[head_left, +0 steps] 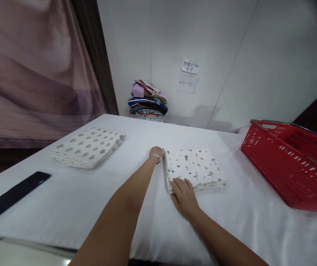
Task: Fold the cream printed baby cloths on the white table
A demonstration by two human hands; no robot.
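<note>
Near the middle of the frame a folded white cloth (194,168) printed with small dark motifs lies flat on the white-covered table (158,221), already down to a neat rectangle. The left hand (156,153) reaches out to its upper left corner, fingers curled against the edge there; whether it pinches the fabric or only presses beside it I cannot tell from here. The right hand (184,192) lies open and flat on the lower left corner, palm down, pressing rather than gripping. By the look of it the folding of this piece is all but finished, with only squaring or smoothing of that left edge in hand. Toward the left of the frame a second folded cloth (89,147), patterned with grey-green shapes, sits apart on the table, seemingly done. A stack of mixed coloured fabrics (148,101) rests against the wall at upper centre, and I would guess those are yet to be dealt with. A red basket (291,166) stands at the right edge, its inside hidden from view, and a dark flat slab (11,195) lies at lower left.
</note>
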